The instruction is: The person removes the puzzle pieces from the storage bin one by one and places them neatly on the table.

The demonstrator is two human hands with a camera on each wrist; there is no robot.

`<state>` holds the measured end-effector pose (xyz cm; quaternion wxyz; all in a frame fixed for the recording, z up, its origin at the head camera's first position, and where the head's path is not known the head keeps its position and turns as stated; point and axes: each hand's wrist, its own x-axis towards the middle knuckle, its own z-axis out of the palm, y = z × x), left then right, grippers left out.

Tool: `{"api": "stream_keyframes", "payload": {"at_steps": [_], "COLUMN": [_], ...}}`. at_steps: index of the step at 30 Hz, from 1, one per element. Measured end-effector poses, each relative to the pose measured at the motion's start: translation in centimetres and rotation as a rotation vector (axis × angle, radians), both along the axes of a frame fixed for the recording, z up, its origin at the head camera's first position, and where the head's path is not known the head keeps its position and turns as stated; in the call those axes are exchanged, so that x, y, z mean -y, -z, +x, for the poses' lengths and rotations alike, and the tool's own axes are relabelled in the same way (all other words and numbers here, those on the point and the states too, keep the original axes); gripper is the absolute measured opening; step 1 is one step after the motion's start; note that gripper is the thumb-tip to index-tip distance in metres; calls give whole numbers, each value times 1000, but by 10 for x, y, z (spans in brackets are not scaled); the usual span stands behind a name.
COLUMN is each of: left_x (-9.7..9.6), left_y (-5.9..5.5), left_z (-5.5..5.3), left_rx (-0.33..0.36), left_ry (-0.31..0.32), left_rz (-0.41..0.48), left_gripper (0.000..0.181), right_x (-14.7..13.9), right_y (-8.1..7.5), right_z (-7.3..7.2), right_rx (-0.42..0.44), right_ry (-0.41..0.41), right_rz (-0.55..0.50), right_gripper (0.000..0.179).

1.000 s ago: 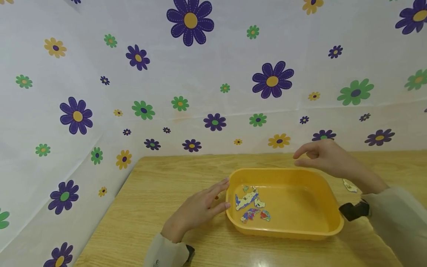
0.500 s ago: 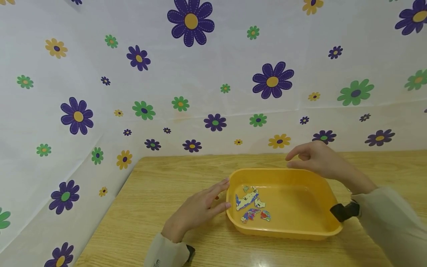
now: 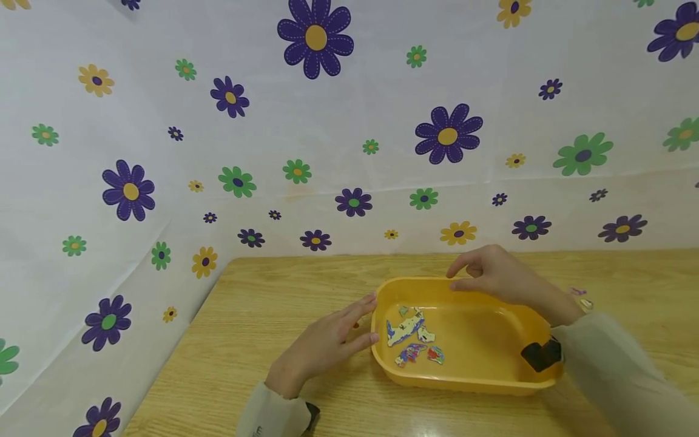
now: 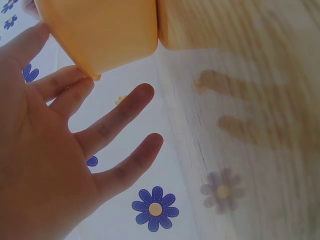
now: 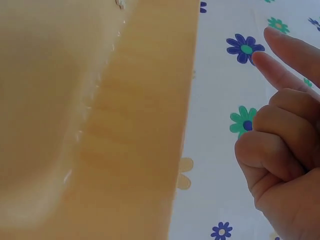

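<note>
A yellow plastic tray (image 3: 453, 385) stands on the wooden table. Flat, irregular scraps lie at its left end: a long cream-and-blue one (image 3: 404, 329), a purple-red one (image 3: 409, 353), a red-blue one (image 3: 435, 355), a small cream one (image 3: 425, 334) and a tiny green one (image 3: 403, 311). My left hand (image 3: 327, 343) rests its fingertips on the tray's left rim, its other fingers spread out in the left wrist view. Over the far rim hovers my right hand (image 3: 494, 276), index finger and thumb apart, remaining fingers bent in the right wrist view (image 5: 285, 135), with nothing visible between them.
Two small scraps, a pinkish one (image 3: 577, 291) and a pale one (image 3: 587, 303), lie on the table (image 3: 262, 303) right of the tray. A white flower-print cloth (image 3: 349, 121) hangs behind and to the left. Black bands (image 3: 542, 355) circle the wrists.
My right hand has moved left and slightly down over the tray's far rim, and its forearm now uncovers two scraps on the table. The left hand and tray have stayed in place.
</note>
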<state>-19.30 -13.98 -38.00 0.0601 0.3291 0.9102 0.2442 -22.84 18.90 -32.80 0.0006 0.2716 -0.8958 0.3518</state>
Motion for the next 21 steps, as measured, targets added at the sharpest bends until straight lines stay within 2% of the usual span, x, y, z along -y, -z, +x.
{"api": "stream_keyframes", "payload": {"at_steps": [15,21], "left_x": [0,0], "left_y": [1,1], "left_z": [0,0], "left_rx": [8,-1], "left_ry": [-11,-5], "left_rz": [-17,-6], "left_gripper": [61,61], "right_x": [17,22], "right_y": [20,25], "right_z": [-3,-6], "right_rx": [46,58], "right_ry": [-79,-139], "right_rz": [38,61], "right_gripper": [15,14]}}
